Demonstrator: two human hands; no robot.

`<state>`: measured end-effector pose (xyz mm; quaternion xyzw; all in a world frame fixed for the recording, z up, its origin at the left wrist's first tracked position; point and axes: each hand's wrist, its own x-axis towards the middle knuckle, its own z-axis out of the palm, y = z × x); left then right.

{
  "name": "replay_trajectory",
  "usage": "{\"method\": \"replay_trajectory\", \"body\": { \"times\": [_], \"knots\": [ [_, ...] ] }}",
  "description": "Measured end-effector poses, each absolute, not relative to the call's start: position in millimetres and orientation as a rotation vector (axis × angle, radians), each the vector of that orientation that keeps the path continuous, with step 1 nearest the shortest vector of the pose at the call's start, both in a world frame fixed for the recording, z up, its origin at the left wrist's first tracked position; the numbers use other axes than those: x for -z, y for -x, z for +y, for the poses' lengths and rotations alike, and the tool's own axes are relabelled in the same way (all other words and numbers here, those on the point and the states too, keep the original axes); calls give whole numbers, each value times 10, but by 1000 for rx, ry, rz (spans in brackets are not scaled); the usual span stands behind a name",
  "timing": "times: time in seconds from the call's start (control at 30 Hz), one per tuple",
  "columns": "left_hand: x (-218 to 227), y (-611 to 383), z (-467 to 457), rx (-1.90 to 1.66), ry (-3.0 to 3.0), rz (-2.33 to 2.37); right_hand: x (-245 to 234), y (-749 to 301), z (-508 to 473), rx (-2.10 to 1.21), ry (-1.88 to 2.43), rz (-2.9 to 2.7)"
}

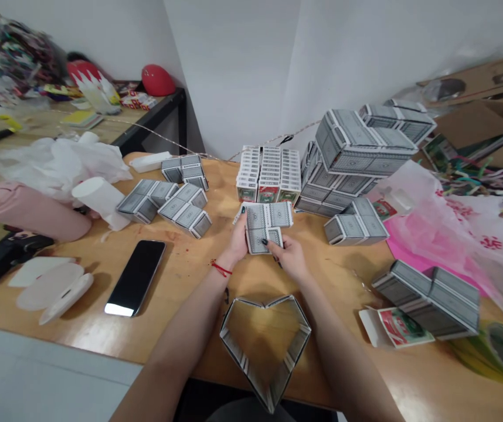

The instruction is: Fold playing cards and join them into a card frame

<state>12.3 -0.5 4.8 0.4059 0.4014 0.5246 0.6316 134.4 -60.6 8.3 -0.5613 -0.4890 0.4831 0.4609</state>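
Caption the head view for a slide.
Left hand and right hand hold card blocks beyond a heart-shaped frame; phone alongside.

cards (264,228) between left hand (237,240) and right hand (291,255): grey patterned backs, white borders | wrist string (221,268): red | heart frame (298,346) nearer than hands: grey-white | phone (136,276) left of hands: black | tabletop (181,275): orange-brown wood grain | bag (454,234) right: pink, red print | packs (269,170) beyond: red-green ends

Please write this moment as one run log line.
hands: left hand, right hand both grip card packs | nearby: heart frame, phone
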Motion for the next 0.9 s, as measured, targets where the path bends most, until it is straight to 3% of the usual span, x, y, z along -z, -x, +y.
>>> {"method": "replay_trajectory", "body": {
  "times": [0.4, 0.9],
  "knots": [
    [-165, -23, -113, -991, -847, 703, -163, -1564, -554, -1579, 1011, -719],
    [-149, 4, -101, -950, -866, 661, -112, -1506, -561, -1563, 977, -687]
  ]
}}
